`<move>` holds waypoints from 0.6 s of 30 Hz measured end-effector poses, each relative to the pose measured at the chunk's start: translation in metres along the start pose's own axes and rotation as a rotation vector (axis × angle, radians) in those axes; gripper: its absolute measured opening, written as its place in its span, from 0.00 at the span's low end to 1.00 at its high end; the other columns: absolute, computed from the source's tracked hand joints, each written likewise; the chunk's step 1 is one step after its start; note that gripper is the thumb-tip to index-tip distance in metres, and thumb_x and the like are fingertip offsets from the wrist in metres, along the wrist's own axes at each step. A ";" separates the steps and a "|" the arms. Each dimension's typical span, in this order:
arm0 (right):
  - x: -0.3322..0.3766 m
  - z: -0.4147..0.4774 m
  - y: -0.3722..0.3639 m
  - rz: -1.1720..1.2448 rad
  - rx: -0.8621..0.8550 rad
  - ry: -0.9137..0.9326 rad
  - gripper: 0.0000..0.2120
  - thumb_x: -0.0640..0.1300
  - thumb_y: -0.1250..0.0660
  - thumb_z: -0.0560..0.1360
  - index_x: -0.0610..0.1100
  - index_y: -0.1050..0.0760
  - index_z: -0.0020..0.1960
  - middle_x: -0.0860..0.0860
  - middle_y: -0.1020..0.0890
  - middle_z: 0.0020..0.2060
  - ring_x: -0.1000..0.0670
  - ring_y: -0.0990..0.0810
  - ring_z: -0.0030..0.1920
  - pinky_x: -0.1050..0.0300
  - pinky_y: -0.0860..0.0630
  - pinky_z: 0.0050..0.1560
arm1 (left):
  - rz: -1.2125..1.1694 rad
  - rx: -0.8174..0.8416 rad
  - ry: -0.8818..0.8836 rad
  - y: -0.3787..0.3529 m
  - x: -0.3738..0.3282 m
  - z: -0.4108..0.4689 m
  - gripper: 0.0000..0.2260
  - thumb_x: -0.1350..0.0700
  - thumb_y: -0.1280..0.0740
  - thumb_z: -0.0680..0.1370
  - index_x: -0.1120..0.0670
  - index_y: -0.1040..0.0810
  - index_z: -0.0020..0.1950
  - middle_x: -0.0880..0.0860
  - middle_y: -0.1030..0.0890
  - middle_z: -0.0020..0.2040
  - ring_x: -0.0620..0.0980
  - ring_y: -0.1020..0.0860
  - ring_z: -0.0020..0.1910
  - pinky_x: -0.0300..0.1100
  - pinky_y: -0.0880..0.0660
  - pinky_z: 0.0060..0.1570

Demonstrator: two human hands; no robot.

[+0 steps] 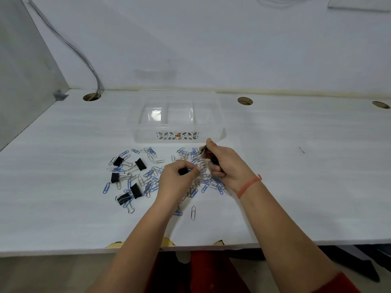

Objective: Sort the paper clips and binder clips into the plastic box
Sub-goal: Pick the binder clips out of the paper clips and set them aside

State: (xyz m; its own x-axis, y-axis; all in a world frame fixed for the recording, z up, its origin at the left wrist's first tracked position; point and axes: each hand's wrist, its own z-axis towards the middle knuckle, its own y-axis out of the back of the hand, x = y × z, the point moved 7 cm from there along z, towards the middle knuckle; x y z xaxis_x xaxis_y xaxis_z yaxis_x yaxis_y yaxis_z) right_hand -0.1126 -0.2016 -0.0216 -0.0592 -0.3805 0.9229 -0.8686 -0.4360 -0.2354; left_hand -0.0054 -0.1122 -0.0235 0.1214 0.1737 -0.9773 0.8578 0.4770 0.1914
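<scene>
White tabletop (pixel 296 166). Left: loose black binder clips (pixel 129 178) among blue and silver paper clips (pixel 151 180). Left hand (pixel 175 182), grip pinching a black binder clip (pixel 183 171) over the pile. Right hand (pixel 227 168) just beside it, grip closed on dark binder clips, count unclear. Clear plastic box (pixel 177 118) behind the pile, compartments look empty.
</scene>
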 end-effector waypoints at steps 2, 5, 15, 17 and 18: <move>-0.002 -0.002 0.003 0.092 0.003 -0.029 0.16 0.54 0.38 0.77 0.40 0.25 0.44 0.49 0.20 0.35 0.57 0.40 0.20 0.67 0.46 0.17 | 0.003 -0.007 -0.004 0.003 0.001 0.000 0.03 0.56 0.28 0.72 0.54 0.17 0.39 0.51 0.29 0.25 0.42 0.37 0.19 0.37 0.39 0.26; -0.008 -0.007 0.003 0.338 0.038 -0.105 0.15 0.53 0.42 0.79 0.41 0.26 0.45 0.46 0.18 0.38 0.56 0.37 0.20 0.67 0.43 0.17 | -0.032 -0.030 0.017 0.006 0.000 0.001 0.01 0.57 0.28 0.72 0.53 0.17 0.42 0.50 0.29 0.27 0.41 0.38 0.18 0.34 0.39 0.24; -0.010 -0.064 0.053 0.611 -0.227 0.021 0.12 0.49 0.41 0.77 0.45 0.30 0.37 0.48 0.26 0.29 0.54 0.35 0.20 0.68 0.42 0.16 | -0.675 0.171 0.454 -0.054 0.000 -0.039 0.16 0.45 0.40 0.79 0.56 0.23 0.41 0.51 0.24 0.31 0.45 0.30 0.25 0.35 0.36 0.26; -0.018 -0.081 0.064 0.459 -0.393 0.082 0.09 0.46 0.40 0.76 0.46 0.30 0.38 0.49 0.25 0.30 0.53 0.34 0.23 0.64 0.42 0.20 | -0.719 0.193 0.443 -0.073 0.000 -0.048 0.22 0.42 0.46 0.80 0.57 0.23 0.42 0.53 0.23 0.34 0.46 0.30 0.28 0.38 0.37 0.30; -0.024 -0.087 0.068 0.399 -0.463 0.103 0.07 0.44 0.41 0.76 0.46 0.30 0.39 0.49 0.25 0.32 0.53 0.34 0.24 0.62 0.41 0.22 | -0.720 0.195 0.424 -0.081 0.000 -0.051 0.23 0.42 0.49 0.81 0.57 0.24 0.43 0.54 0.23 0.36 0.47 0.30 0.29 0.38 0.38 0.31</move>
State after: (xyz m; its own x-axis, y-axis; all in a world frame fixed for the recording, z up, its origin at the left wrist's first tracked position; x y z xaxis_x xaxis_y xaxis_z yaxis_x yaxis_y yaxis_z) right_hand -0.2134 -0.1510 -0.0330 -0.4503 -0.3500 0.8214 -0.8918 0.1318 -0.4328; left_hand -0.1008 -0.1068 -0.0347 -0.6494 0.2116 -0.7304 0.7294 0.4448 -0.5197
